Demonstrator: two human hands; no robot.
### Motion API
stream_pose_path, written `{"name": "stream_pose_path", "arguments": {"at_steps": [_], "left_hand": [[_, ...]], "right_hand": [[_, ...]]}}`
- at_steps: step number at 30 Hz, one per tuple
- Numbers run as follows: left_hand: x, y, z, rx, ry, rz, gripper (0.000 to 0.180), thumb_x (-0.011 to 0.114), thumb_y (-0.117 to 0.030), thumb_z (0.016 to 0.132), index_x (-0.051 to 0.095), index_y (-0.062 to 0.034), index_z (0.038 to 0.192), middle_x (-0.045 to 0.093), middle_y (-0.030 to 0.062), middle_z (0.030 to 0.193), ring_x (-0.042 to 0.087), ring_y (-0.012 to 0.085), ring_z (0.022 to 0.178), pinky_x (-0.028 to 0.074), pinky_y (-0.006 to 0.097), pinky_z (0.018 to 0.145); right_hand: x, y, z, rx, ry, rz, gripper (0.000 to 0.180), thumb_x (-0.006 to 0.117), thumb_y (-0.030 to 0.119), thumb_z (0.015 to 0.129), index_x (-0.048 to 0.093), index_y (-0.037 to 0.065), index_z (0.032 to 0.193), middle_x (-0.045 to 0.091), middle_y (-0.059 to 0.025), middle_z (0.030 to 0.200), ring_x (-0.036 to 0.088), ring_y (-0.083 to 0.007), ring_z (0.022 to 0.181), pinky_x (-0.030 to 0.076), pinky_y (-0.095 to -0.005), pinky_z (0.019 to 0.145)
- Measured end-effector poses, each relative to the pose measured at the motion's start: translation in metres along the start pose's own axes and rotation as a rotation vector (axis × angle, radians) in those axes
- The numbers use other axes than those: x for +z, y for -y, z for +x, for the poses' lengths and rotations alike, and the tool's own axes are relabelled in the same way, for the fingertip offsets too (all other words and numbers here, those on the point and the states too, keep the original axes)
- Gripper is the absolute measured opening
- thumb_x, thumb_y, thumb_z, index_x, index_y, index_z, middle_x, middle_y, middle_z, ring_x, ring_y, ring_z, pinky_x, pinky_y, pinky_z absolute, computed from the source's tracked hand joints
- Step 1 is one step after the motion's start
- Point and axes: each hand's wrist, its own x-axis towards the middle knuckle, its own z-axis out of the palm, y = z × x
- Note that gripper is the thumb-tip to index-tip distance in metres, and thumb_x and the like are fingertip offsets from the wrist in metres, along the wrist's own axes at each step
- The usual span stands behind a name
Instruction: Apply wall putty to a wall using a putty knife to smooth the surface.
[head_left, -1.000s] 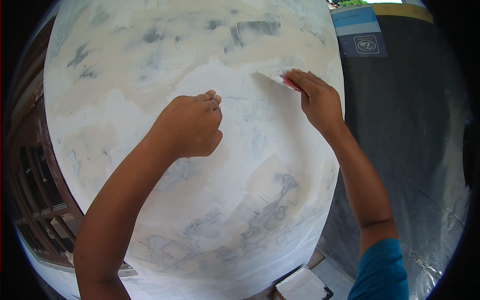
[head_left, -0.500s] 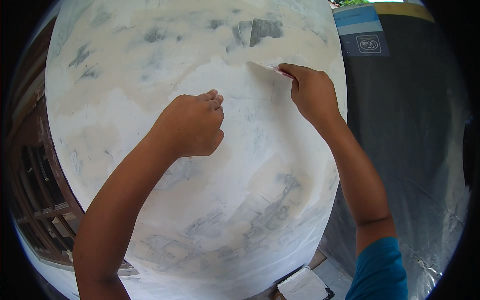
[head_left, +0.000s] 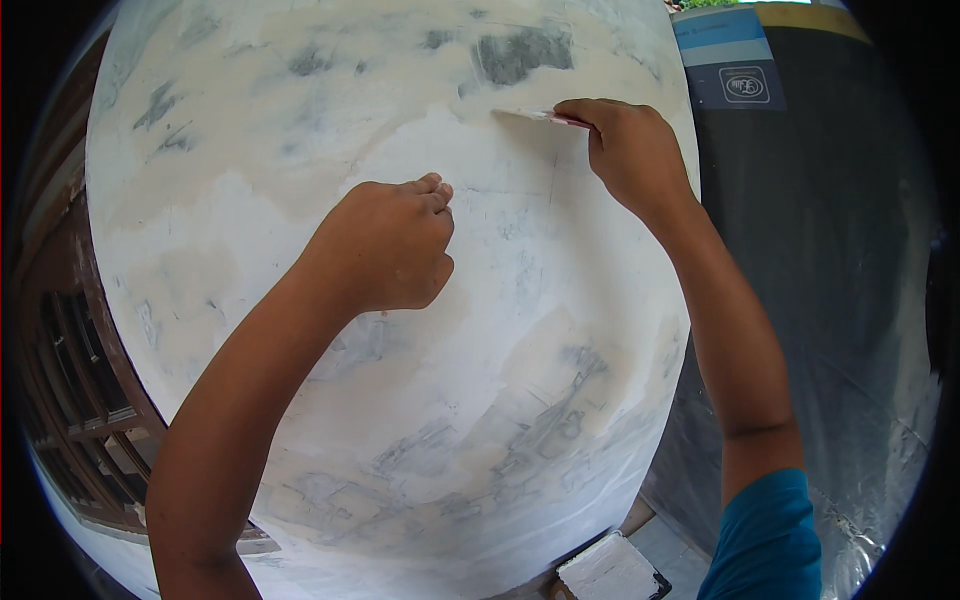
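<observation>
A pale wall point(head_left: 230, 210) fills the middle of the view, patched white and cream, with grey areas showing through. My right hand point(head_left: 635, 155) grips a thin, flat putty scraper point(head_left: 545, 116) at the wall's upper right. Its blade points left, with the edge at or very near the wall just below a dark grey patch point(head_left: 525, 55). Lower and to the left, my left hand point(head_left: 390, 245) is closed in front of the wall, its back toward me. The fingers curl away, so whatever they may hold is hidden.
At the left stands a brown wooden frame with panes point(head_left: 85, 370). A dark sheet point(head_left: 810, 230) with a blue printed corner hangs along the right side. Below, near the wall's foot, lies a white-topped box-like object point(head_left: 612, 570).
My right hand has risen slightly with the scraper, whose blade now lies more level. The grey patch above it looks wider toward the left. My left hand has barely moved.
</observation>
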Motion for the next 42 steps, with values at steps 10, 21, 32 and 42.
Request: {"name": "stream_pose_path", "arguments": {"at_steps": [10, 21, 32, 42], "left_hand": [[0.001, -0.008, 0.008, 0.058, -0.071, -0.018, 0.035, 0.06, -0.008, 0.071, 0.071, 0.0026, 0.103, 0.068, 0.0144, 0.126, 0.06, 0.0218, 0.126, 0.055, 0.035, 0.093], [0.003, -0.005, 0.003, 0.01, -0.036, -0.025, 0.035, 0.06, -0.009, 0.074, 0.071, 0.003, 0.105, 0.067, 0.0156, 0.127, 0.059, 0.0211, 0.126, 0.055, 0.035, 0.094], [0.0, -0.003, -0.001, -0.003, 0.012, 0.005, 0.035, 0.061, -0.011, 0.076, 0.071, 0.0032, 0.106, 0.067, 0.0147, 0.127, 0.06, 0.021, 0.126, 0.054, 0.034, 0.094], [0.002, -0.005, 0.005, 0.03, -0.039, -0.014, 0.035, 0.06, -0.011, 0.075, 0.071, 0.0025, 0.106, 0.067, 0.0142, 0.127, 0.059, 0.0204, 0.126, 0.054, 0.034, 0.094]], "right_hand": [[0.048, -0.027, 0.033, -0.114, -0.215, -0.06, 0.048, 0.057, -0.004, 0.087, 0.067, 0.017, 0.129, 0.069, -0.0092, 0.123, 0.067, -0.0268, 0.109, 0.055, -0.0351, 0.092], [-0.004, -0.015, 0.026, 0.037, -0.159, -0.036, 0.04, 0.055, 0.002, 0.093, 0.069, 0.02, 0.126, 0.074, -0.0108, 0.105, 0.072, -0.0291, 0.081, 0.058, -0.0362, 0.076], [0.033, 0.007, -0.066, -0.144, -0.095, -0.048, 0.047, 0.055, -0.005, 0.09, 0.064, 0.016, 0.131, 0.065, -0.0041, 0.131, 0.061, -0.0218, 0.123, 0.053, -0.0354, 0.098], [0.012, -0.042, 0.073, 0.024, -0.261, 0.047, 0.04, 0.053, 0.0, 0.09, 0.067, 0.008, 0.126, 0.069, -0.0169, 0.121, 0.067, -0.0315, 0.11, 0.051, -0.0356, 0.098]]}}
